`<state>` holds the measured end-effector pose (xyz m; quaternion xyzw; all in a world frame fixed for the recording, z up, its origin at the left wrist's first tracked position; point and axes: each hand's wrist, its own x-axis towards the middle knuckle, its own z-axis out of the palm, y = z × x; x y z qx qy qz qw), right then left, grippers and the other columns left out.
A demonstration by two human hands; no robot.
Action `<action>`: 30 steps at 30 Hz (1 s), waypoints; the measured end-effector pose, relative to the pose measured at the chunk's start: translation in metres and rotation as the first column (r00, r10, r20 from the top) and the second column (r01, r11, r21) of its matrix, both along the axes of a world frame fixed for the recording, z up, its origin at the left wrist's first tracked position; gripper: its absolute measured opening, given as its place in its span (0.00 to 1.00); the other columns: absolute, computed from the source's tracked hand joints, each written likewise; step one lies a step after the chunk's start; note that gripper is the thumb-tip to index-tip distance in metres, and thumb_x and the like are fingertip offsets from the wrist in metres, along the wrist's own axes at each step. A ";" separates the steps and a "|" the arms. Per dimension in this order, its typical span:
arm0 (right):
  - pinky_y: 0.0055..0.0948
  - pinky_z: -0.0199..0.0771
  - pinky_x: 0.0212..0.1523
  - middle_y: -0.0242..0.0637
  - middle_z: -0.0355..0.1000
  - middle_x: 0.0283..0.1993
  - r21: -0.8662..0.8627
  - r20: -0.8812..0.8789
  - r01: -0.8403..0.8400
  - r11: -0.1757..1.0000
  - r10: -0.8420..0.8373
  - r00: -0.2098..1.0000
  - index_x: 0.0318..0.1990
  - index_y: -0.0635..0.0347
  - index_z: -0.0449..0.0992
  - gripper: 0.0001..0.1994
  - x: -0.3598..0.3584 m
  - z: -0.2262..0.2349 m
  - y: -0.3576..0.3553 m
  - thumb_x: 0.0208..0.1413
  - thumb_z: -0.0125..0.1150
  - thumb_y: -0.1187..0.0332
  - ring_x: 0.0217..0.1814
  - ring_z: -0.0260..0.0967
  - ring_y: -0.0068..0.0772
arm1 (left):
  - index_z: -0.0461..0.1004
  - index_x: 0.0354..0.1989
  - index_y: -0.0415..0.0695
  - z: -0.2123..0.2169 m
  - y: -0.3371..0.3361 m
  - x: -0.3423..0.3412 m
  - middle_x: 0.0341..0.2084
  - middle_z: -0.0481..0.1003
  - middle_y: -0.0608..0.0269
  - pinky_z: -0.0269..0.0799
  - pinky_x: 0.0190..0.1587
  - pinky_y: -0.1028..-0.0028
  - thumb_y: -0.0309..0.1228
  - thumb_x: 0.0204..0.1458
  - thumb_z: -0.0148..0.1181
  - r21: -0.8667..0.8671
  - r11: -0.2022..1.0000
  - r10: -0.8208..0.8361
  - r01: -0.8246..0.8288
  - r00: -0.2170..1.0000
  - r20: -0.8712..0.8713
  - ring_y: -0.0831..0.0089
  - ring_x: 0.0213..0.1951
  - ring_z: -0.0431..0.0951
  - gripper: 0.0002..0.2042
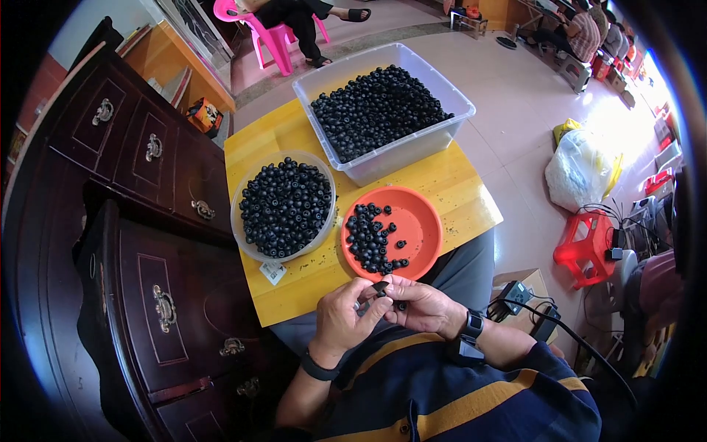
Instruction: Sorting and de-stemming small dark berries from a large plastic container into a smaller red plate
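Observation:
My left hand (345, 315) and my right hand (426, 305) meet at the near rim of a round orange plate (423, 221). Both are closed, with fingertips pinched around a small black rounded part (381, 287). Another dark part (401, 305) shows by the right fingers; most of it is hidden. Loose black round parts with holes (366, 236) are heaped on the plate's left side. Left of it, a round clear tub (237, 214) is full of similar parts. Behind stands a large clear plastic bin (412, 158) holding many more.
A yellow wooden table (471, 202) carries the containers. Dark drawers (158, 295) rise close on the left. At the right are a red stool (585, 250), a cardboard box with black adapters (515, 295) and a full plastic bag (578, 173). A person sits on a pink chair (272, 37) beyond.

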<state>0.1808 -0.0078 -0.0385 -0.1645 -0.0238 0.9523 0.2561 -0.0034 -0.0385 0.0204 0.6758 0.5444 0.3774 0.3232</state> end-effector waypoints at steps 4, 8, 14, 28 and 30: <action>0.22 0.81 0.47 0.26 0.75 0.45 0.031 0.042 0.001 1.000 -0.002 0.999 0.45 0.53 0.75 0.04 -0.001 0.005 0.001 0.66 0.59 0.67 0.44 0.75 0.19 | 0.77 0.38 0.41 0.002 0.001 0.003 0.22 0.77 0.59 0.72 0.27 0.70 0.44 0.55 0.67 0.035 0.999 0.001 -0.001 1.000 -0.006 0.66 0.23 0.79 0.17; 0.22 0.82 0.46 0.26 0.74 0.43 0.048 0.036 -0.008 0.999 0.006 0.999 0.44 0.53 0.75 0.04 0.000 0.001 0.000 0.66 0.59 0.67 0.43 0.75 0.19 | 0.77 0.38 0.41 0.001 0.001 0.003 0.23 0.78 0.58 0.72 0.27 0.69 0.45 0.55 0.67 0.063 0.998 0.007 -0.005 1.000 -0.028 0.65 0.24 0.80 0.17; 0.21 0.82 0.44 0.26 0.74 0.41 0.054 0.054 0.000 0.999 -0.003 0.999 0.43 0.53 0.74 0.03 0.001 -0.001 -0.001 0.66 0.59 0.67 0.41 0.75 0.18 | 0.77 0.35 0.42 0.003 0.000 0.003 0.22 0.77 0.59 0.72 0.27 0.68 0.45 0.56 0.66 0.061 0.998 0.013 -0.008 0.996 -0.083 0.63 0.23 0.79 0.17; 0.19 0.79 0.45 0.27 0.74 0.42 0.123 -0.004 0.026 0.992 -0.025 1.000 0.42 0.53 0.75 0.03 0.000 0.006 0.005 0.66 0.59 0.67 0.42 0.74 0.17 | 0.77 0.41 0.44 0.003 0.000 -0.001 0.22 0.78 0.65 0.70 0.25 0.71 0.38 0.56 0.67 0.056 0.998 -0.036 0.036 0.999 -0.011 0.70 0.21 0.77 0.12; 0.19 0.79 0.46 0.27 0.74 0.42 0.119 -0.001 0.028 0.992 -0.028 1.000 0.42 0.53 0.75 0.03 0.000 0.008 0.004 0.66 0.59 0.66 0.42 0.74 0.17 | 0.75 0.34 0.39 0.004 0.000 0.001 0.18 0.73 0.63 0.67 0.25 0.73 0.37 0.54 0.70 0.108 0.994 0.004 -0.006 1.000 0.018 0.74 0.20 0.72 0.13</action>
